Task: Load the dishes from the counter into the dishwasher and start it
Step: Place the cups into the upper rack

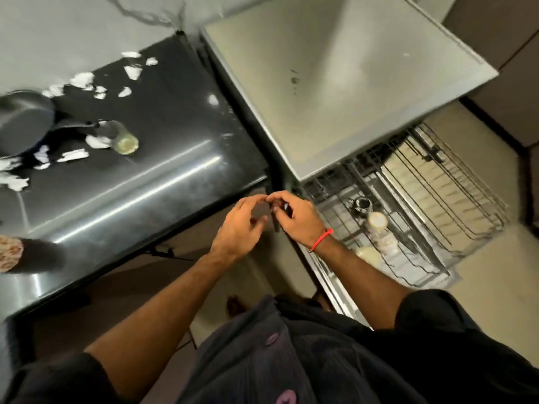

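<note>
Black, glossy counter [140,176] fills the left side, streaked with light and scattered with white scraps [84,80]. At its far left edge sits a grey pot [23,121], and beside it a clear glass [124,138] lies tipped on its side. In the middle, just off the counter's corner, both hands meet. The left hand [243,225] has its fingers curled inward around a small dark thing [260,210] — too blurred to name. The right hand [294,220], a red thread [320,239] on its wrist, pinches the same dark thing from the other side with bent fingers. To the right stands the grey dishwasher [335,91], its lower wire rack [437,199] pulled out. Near the rack's front corner a dark cup [363,204] stands, with a pale glass [379,225] and a pale dish [369,255] close by — the rest of the rack is bare wire.
</note>
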Available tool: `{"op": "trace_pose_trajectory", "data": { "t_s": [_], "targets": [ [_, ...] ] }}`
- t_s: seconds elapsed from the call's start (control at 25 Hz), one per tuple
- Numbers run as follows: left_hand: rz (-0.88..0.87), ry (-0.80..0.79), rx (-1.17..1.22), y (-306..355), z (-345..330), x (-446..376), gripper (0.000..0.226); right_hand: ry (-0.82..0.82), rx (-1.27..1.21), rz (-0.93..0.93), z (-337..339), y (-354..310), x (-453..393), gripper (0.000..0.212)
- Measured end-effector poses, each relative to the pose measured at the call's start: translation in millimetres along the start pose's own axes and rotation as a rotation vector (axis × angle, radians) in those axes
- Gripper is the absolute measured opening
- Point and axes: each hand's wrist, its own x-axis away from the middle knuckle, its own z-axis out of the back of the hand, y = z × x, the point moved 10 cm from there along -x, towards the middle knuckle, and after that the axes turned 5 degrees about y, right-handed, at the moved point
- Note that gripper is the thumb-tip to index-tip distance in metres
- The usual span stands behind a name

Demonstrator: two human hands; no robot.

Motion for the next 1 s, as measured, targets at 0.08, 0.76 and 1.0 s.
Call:
{"op": "trace_pose_trajectory", "data": {
  "t_s": [0.08, 0.76, 1.0],
  "targets": [
    [0.012, 0.115, 0.044, -26, 52, 13, 0.044, -0.091, -0.051, 0.022, -49, -40, -12, 0.028],
    [0.77, 1.179, 0.022, -251, 371, 221, 0.081, -0.579, -0.268, 0.153, -336, -253, -11, 0.032],
    [0.773, 1.066, 0.291, -309, 384, 195, 0.101, -0.546, -0.238, 0.119, -325, -244, -17, 0.035]
  ]
}}
